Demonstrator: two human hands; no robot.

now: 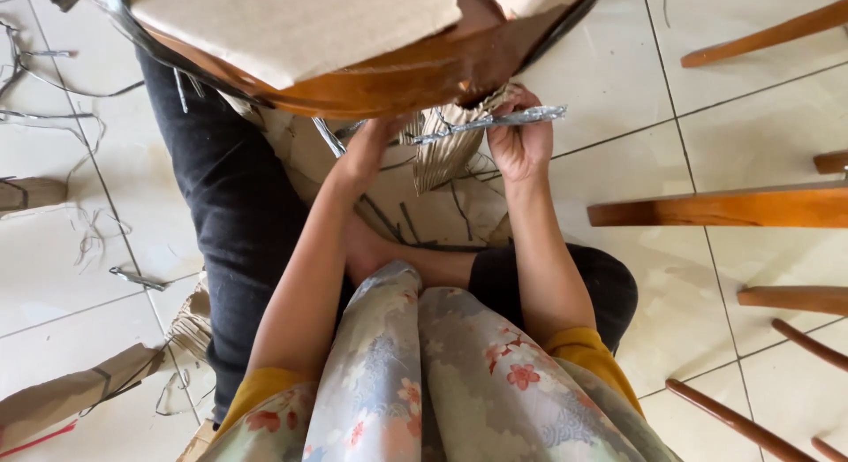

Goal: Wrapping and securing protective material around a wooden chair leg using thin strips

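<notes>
Both hands work under the wooden chair seat (pixel 389 82): right hand (pixel 519 142) pinches a silvery strip (pixel 495 122); left hand (pixel 367 148), grip hidden, should steady it.

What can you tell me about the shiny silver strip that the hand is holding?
The silver strip is long, thin and flat, with a crinkled, shiny, foil-like look. It lies almost level, tilted up slightly to the right. The right hand pinches it near its right end. Its left end reaches toward the left hand, just under the brown wooden seat edge.
</notes>
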